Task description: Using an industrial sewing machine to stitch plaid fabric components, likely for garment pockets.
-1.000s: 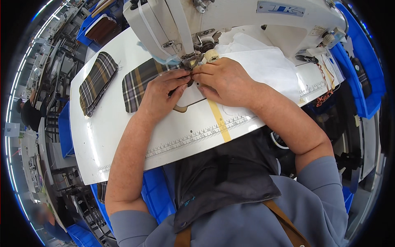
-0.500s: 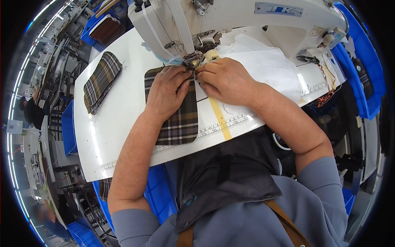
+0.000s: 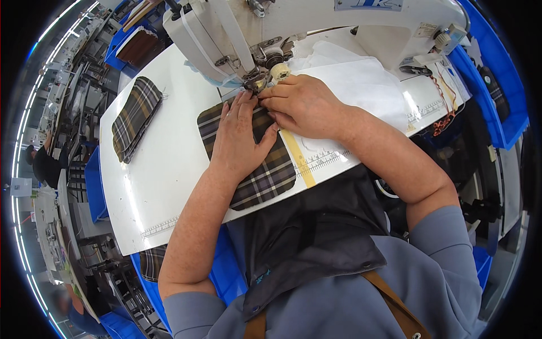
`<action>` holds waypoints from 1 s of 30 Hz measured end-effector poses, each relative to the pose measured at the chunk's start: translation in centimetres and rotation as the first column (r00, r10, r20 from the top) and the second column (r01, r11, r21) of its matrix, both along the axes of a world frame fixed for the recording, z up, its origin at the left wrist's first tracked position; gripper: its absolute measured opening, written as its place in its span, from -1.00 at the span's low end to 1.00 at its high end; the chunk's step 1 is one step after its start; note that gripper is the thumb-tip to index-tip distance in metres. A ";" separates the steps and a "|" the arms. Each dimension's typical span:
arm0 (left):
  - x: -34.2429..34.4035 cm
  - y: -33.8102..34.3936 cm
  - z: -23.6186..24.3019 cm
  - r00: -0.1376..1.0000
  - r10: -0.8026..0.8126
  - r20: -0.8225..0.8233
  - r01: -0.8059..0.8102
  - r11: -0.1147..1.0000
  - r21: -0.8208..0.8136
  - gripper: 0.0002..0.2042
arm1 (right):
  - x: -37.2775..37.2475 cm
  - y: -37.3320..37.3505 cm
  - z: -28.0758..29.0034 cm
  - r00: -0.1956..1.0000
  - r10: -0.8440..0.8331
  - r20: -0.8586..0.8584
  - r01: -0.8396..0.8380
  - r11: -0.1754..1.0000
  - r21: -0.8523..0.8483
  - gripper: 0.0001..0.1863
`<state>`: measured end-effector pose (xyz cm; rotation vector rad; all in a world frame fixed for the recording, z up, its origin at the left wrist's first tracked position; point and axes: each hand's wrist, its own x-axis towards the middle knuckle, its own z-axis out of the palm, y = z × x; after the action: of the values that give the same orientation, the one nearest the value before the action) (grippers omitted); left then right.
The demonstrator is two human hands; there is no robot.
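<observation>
A brown, black and white plaid fabric piece with rounded corners lies at a slant on the table, its far edge at the needle area of a white sewing machine. My left hand rests flat on it, fingers stretched toward the presser foot and thumb spread to the right. My right hand is closed at the fabric's far right edge, fingertips pinched beside the foot. The right fingertips are partly hidden. The stitching point is covered by the machine and fingers.
A stack of plaid pieces lies at the table's left. White sheets spread right of my right hand. A yellow tape strip and printed ruler mark the front edge. Blue bins stand around the table; people sit far left.
The plaid piece has turned, its near end swinging right over the tape strip. My left hand has flattened and spread its thumb. My right hand stays by the foot.
</observation>
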<state>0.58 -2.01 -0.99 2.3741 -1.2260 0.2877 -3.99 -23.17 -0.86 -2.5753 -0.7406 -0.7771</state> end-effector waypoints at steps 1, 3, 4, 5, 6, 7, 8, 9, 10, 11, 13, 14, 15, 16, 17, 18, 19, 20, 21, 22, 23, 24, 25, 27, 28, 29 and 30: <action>0.1 0.0 -0.1 1.000 -0.003 -0.005 0.003 1.000 0.000 -0.38 | 0.1 0.1 0.0 1.000 0.003 0.015 -0.002 1.000 -0.011 -0.75; 0.5 0.2 -0.1 1.000 -0.005 -0.007 0.005 1.000 0.000 -0.37 | 0.3 0.2 0.1 1.000 0.007 0.023 -0.007 1.000 -0.028 -0.76; 0.8 0.2 0.1 1.000 -0.002 0.030 0.002 1.000 0.026 -0.37 | 0.3 0.1 0.2 1.000 0.013 0.028 -0.012 0.999 -0.045 -0.76; 1.0 0.4 0.2 0.998 0.000 0.066 -0.004 0.999 0.052 -0.37 | 0.3 0.2 0.1 0.999 0.016 0.029 -0.015 0.999 -0.047 -0.76; 1.0 0.6 0.3 0.998 0.004 0.067 -0.008 0.999 0.050 -0.37 | 0.3 0.3 0.0 0.999 0.010 0.034 -0.009 1.000 -0.022 -0.77; 0.8 0.6 0.8 0.994 0.006 0.111 -0.017 0.995 0.103 -0.36 | 0.2 0.3 0.0 0.999 0.000 0.036 0.000 1.000 0.003 -0.77; 0.5 0.6 1.2 0.988 0.005 0.155 -0.029 0.988 0.154 -0.36 | 0.2 0.3 0.0 0.999 0.001 0.035 -0.001 1.000 0.000 -0.77; 0.2 0.7 1.4 0.988 0.007 0.154 -0.030 0.988 0.153 -0.36 | 0.2 0.2 -0.1 0.999 -0.003 0.039 0.003 1.000 -0.002 -0.78; -0.1 0.8 1.5 0.991 -0.006 0.131 -0.013 0.990 0.138 -0.36 | 0.2 0.3 0.0 0.999 -0.006 0.044 0.006 1.000 -0.003 -0.79; -0.4 1.0 1.6 0.994 -0.018 0.109 0.005 0.992 0.123 -0.35 | 0.2 0.3 0.0 0.999 -0.005 0.044 0.005 1.000 -0.004 -0.79; -0.9 1.3 2.0 0.995 -0.019 0.097 0.006 0.991 0.132 -0.37 | 0.1 0.4 0.0 0.999 -0.008 0.041 0.008 1.000 0.000 -0.79; -1.1 1.4 2.1 0.996 -0.022 0.085 0.009 0.990 0.141 -0.38 | 0.2 0.4 0.0 0.999 -0.005 0.041 0.005 1.000 -0.001 -0.79; -1.1 1.4 1.9 0.996 -0.019 0.084 0.007 0.990 0.141 -0.38 | 0.2 0.3 0.0 0.999 -0.008 0.041 0.008 1.000 0.002 -0.78; -1.1 1.5 1.8 0.999 -0.017 0.030 0.014 0.996 0.092 -0.43 | 0.2 0.4 0.0 0.999 -0.011 0.041 0.011 1.000 0.003 -0.78; -1.2 1.5 1.7 1.000 -0.018 -0.024 0.019 0.999 0.043 -0.48 | 0.2 0.4 0.1 0.999 -0.008 0.041 0.008 1.000 0.002 -0.78; -1.1 1.6 1.6 1.000 -0.016 -0.023 0.017 0.999 0.042 -0.48 | 0.2 0.4 0.1 0.999 -0.010 0.040 0.010 1.000 0.006 -0.78; -1.1 1.5 1.7 0.998 -0.029 -0.063 0.029 1.000 0.000 -0.55 | 0.1 0.4 0.1 0.999 -0.014 0.038 0.013 1.000 0.011 -0.77; -1.1 1.5 1.7 0.994 -0.043 -0.102 0.039 0.998 -0.041 -0.61 | 0.0 0.4 0.2 0.999 -0.015 0.036 0.014 1.000 0.011 -0.77; -1.1 1.5 1.7 0.994 -0.044 -0.104 0.039 0.998 -0.042 -0.61 | -0.1 0.4 0.2 1.000 -0.019 0.008 0.019 1.000 -0.006 -0.75; -0.9 1.6 1.8 0.991 -0.057 -0.118 0.050 0.997 -0.066 -0.66 | -0.1 0.5 0.3 1.000 -0.023 -0.015 0.023 0.999 -0.022 -0.72; -0.7 1.6 1.9 0.989 -0.071 -0.131 0.060 0.994 -0.090 -0.71 | 0.0 0.4 0.3 1.000 -0.023 -0.014 0.023 0.999 -0.023 -0.72; -0.5 1.5 1.9 0.989 -0.071 -0.130 0.060 0.994 -0.091 -0.71 | -0.1 0.4 0.3 1.000 -0.027 -0.013 0.026 0.999 -0.026 -0.73; -0.2 1.5 1.8 0.989 -0.072 -0.129 0.061 0.994 -0.091 -0.73 | -0.1 0.4 0.3 1.000 -0.028 -0.014 0.028 0.999 -0.029 -0.73; 0.3 1.4 1.7 0.989 -0.072 -0.127 0.060 0.994 -0.093 -0.75 | -0.1 0.4 0.3 1.000 -0.025 -0.010 0.025 0.999 -0.031 -0.73; 0.6 1.3 1.6 0.986 -0.076 -0.147 0.062 0.993 -0.098 -0.76 | 0.0 0.4 0.3 1.000 -0.025 -0.006 0.024 0.999 -0.033 -0.73; 1.0 1.3 1.6 0.983 -0.082 -0.166 0.065 0.993 -0.103 -0.76 | 0.1 0.4 0.2 1.000 -0.024 -0.005 0.024 0.999 -0.034 -0.73; 1.5 1.2 1.5 0.983 -0.081 -0.165 0.065 0.992 -0.104 -0.76 | 0.2 0.4 0.1 1.000 -0.020 0.023 0.020 1.000 -0.023 -0.77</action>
<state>2.04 -0.78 0.55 2.2143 -1.1882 0.1175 -3.84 -22.78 -0.73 -2.6023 -0.7356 -0.8099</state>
